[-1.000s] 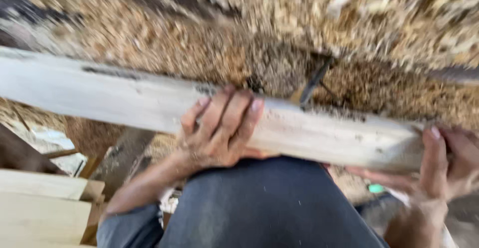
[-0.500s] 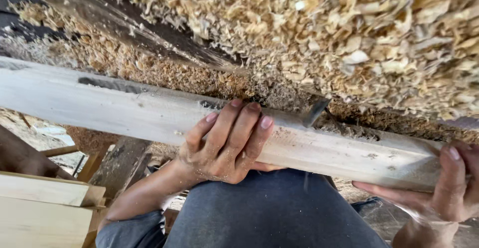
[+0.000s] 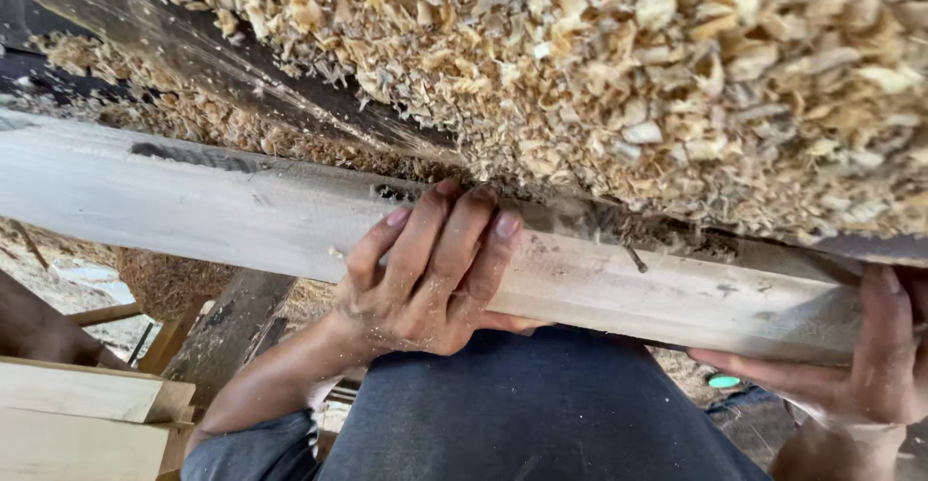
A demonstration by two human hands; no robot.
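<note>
A long pale wooden plank (image 3: pixel 242 215) is shown lying across the lap, against the near edge of a bench heaped with wood shavings (image 3: pixel 677 85). The left hand (image 3: pixel 430 283) is clamped over the plank near its middle, four fingers (image 3: pixel 464 244) curled close together over the top face and the thumb tucked beneath. The right hand (image 3: pixel 875 365) is closed around the plank's right end, fingers below and thumb over the end.

Compared with a second ago, the plank is seen lower and sharper, and both grips are unchanged; the board is judged to have been steadied rather than fed along. Stacked boards (image 3: pixel 77 413) are seen below the plank's left end, and a dark knot mark (image 3: pixel 193 155) on its upper face.
</note>
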